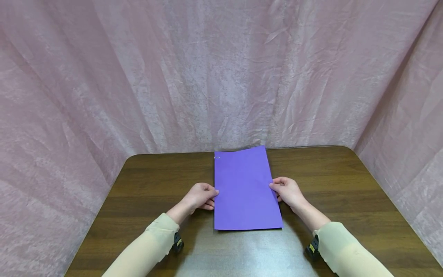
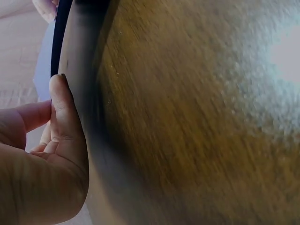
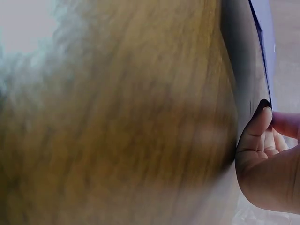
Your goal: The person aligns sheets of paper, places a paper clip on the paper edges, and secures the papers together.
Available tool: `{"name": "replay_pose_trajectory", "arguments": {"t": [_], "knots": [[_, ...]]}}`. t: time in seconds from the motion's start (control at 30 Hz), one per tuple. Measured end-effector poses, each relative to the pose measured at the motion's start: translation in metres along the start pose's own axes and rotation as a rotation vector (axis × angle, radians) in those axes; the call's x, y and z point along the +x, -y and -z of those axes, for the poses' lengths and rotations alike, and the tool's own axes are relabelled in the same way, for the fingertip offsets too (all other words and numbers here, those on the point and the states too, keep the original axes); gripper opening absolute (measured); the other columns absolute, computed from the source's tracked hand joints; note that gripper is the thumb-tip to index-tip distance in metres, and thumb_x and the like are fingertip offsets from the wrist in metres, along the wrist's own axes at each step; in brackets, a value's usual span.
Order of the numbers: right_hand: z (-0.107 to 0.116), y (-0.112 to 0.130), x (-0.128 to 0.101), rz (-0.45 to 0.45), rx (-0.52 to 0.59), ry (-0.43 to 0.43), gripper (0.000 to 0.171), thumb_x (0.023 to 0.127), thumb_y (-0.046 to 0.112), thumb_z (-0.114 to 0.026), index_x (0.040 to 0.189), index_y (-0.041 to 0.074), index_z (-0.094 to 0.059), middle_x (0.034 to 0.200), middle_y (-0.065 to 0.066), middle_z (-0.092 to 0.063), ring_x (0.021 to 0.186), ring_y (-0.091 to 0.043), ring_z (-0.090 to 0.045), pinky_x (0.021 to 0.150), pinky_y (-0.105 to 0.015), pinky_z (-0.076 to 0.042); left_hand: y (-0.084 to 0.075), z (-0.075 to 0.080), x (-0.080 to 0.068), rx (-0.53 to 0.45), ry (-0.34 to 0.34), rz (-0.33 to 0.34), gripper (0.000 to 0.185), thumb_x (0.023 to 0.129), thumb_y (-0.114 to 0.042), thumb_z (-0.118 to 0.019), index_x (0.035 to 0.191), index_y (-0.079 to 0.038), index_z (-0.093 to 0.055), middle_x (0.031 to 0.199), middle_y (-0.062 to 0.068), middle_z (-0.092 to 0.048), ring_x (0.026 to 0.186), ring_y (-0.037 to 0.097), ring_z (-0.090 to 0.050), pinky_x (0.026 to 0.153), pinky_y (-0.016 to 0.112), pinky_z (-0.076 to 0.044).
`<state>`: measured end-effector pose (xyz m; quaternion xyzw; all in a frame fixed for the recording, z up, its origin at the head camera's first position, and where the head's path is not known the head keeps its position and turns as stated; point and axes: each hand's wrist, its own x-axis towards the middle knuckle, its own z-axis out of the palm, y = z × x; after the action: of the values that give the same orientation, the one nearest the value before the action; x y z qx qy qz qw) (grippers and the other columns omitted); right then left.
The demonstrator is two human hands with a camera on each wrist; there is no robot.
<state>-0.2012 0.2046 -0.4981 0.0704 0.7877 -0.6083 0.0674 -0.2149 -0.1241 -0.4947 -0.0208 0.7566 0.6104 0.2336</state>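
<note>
A purple sheet of paper or card (image 1: 245, 192), with a small white mark near its upper left corner, is held up a little above the wooden table. My left hand (image 1: 200, 196) pinches its left edge between thumb and fingers. On the opposite side, my right hand (image 1: 288, 191) pinches the right edge the same way. The sheet's far edge bends slightly. In the left wrist view the thumb and fingers of the left hand (image 2: 51, 154) meet at the sheet's thin edge. The right wrist view shows the right hand (image 3: 269, 159) gripping the other edge.
The brown wooden table (image 1: 155, 177) has rounded far corners and a bright glare near its front. Pink curtains (image 1: 221, 77) hang behind it and along both sides. A dark strapped device (image 1: 178, 243) sits at each wrist, beside the pale sleeves.
</note>
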Motion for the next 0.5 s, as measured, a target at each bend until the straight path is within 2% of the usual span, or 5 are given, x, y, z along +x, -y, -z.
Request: {"name": "replay_pose_trajectory", "arguments": {"t": [0.17,0.5], "knots": [[-0.001,-0.0007,0.0015,0.03,-0.101,0.002,0.025,0.098,0.009,-0.065,0.115,-0.009,-0.062,0.072,-0.003,-0.061,0.064,-0.013,-0.055,0.051,-0.027,-0.048,0.0011,-0.0006,0.0006,0.058,-0.007,-0.013,0.013,0.097,-0.01,-0.066,0.096,0.003,-0.062,0.067,0.007,-0.059,0.051,0.012,-0.06,0.052,0.029,-0.058],[-0.0031,0.0009,0.0027,0.055,-0.196,0.013,0.025,0.097,0.005,-0.065,0.117,-0.008,-0.058,0.076,-0.007,-0.064,0.058,-0.016,-0.055,0.047,-0.027,-0.047,0.0029,-0.0024,0.0026,0.099,-0.031,-0.016,0.014,0.097,-0.008,-0.066,0.101,0.005,-0.061,0.065,0.008,-0.059,0.05,0.01,-0.058,0.05,0.027,-0.057]]}}
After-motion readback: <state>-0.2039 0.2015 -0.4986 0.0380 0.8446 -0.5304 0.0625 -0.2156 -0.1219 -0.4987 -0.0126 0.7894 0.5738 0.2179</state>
